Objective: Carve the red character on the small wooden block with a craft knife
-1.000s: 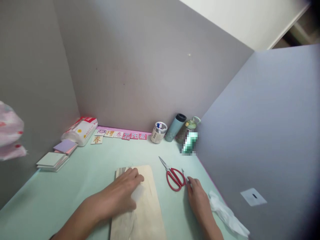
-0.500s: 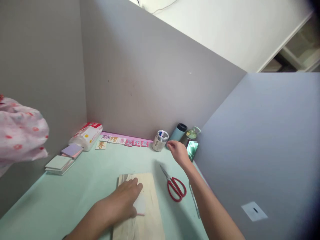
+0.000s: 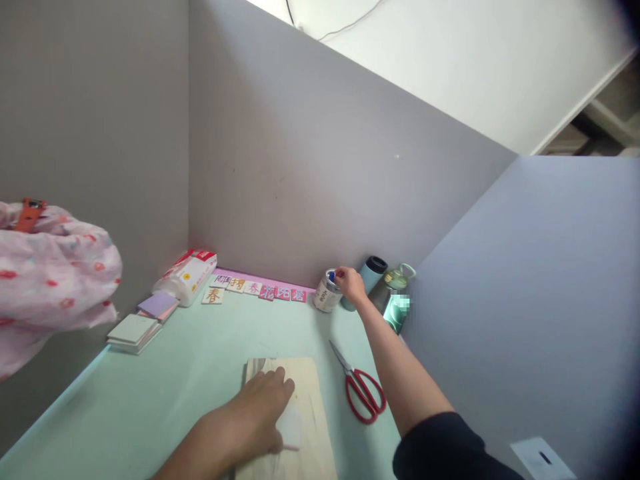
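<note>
My left hand [image 3: 263, 413] lies over a small white square tile [image 3: 291, 427] with a pinkish edge, on a pale wooden board [image 3: 316, 427]. Its fingers and thumb grip the tile's sides, partly covering it. At the back, my right hand [image 3: 351, 285] is at the mouth of a silver can [image 3: 327, 297] that has a paper label with writing. The right fingers are pinched together beside something blue in the can; what they hold, if anything, is too small to make out. Red-handled scissors [image 3: 361, 390] lie between the board and my right forearm.
Behind my right hand stand a blue-grey tumbler [image 3: 371, 275], a green-lidded bottle [image 3: 399, 276] and a phone [image 3: 396, 313]. Character tiles [image 3: 267, 291] line the back; a tissue pack [image 3: 187, 277] and stacked tiles [image 3: 134, 331] sit left. Pink patterned cloth [image 3: 55, 280] hangs at left.
My right hand has moved left, from beside the can to its mouth. My left hand stays on the tile. The whole view has shifted slightly.
</note>
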Action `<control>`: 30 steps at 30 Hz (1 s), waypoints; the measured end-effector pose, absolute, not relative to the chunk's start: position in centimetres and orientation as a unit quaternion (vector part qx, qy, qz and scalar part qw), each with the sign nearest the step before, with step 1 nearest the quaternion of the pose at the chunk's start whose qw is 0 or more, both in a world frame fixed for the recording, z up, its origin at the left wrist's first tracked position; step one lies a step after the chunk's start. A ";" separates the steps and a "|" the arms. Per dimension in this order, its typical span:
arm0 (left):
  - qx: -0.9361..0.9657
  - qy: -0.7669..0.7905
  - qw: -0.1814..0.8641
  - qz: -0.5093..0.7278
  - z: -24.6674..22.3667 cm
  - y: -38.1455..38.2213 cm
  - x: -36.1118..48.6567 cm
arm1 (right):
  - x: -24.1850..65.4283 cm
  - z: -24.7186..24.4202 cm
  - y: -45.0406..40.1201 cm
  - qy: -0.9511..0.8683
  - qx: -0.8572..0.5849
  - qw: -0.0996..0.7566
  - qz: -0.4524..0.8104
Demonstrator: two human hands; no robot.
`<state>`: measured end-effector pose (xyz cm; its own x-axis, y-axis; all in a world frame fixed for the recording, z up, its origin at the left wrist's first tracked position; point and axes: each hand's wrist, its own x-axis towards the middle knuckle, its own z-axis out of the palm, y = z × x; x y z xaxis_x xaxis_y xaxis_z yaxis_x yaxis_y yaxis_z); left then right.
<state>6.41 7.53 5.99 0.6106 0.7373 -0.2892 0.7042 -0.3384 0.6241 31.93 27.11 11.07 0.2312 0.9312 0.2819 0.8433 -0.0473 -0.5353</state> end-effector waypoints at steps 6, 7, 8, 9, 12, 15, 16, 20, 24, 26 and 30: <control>0.817 0.427 0.379 0.076 5.9 8.3 5.8 | 32.1 15.1 23.9 -0.556 -0.646 0.519 0.061; 0.817 0.428 0.375 0.093 6.3 8.5 5.6 | 31.7 15.6 22.4 -0.550 -0.628 0.546 0.066; 0.813 0.432 0.371 0.122 6.9 8.7 5.5 | 31.1 15.9 20.6 -0.547 -0.613 0.565 0.078; 0.805 0.439 0.366 0.158 7.5 8.8 5.4 | 30.4 15.9 18.5 -0.549 -0.599 0.575 0.094; 0.751 0.415 0.419 0.296 9.3 8.5 5.4 | 27.8 14.5 11.6 -0.544 -0.510 0.610 0.268; 0.745 0.310 0.518 0.284 10.3 7.5 5.9 | 25.8 12.1 6.0 -0.503 -0.481 0.599 0.395; 0.754 0.283 0.535 0.255 10.5 7.2 6.2 | 25.5 11.3 4.7 -0.484 -0.481 0.601 0.416; 0.785 0.240 0.536 0.197 10.7 6.0 7.2 | 25.4 9.4 1.6 -0.424 -0.492 0.588 0.483; 0.797 0.224 0.532 0.175 10.8 4.9 7.6 | 25.8 8.9 -0.2 -0.380 -0.484 0.614 0.494; 0.804 0.228 0.523 0.168 10.8 4.3 7.7 | 25.7 8.8 -0.8 -0.348 -0.468 0.639 0.502; 0.793 0.259 0.528 0.160 10.3 3.4 7.6 | 25.2 8.5 -1.2 -0.301 -0.451 0.668 0.509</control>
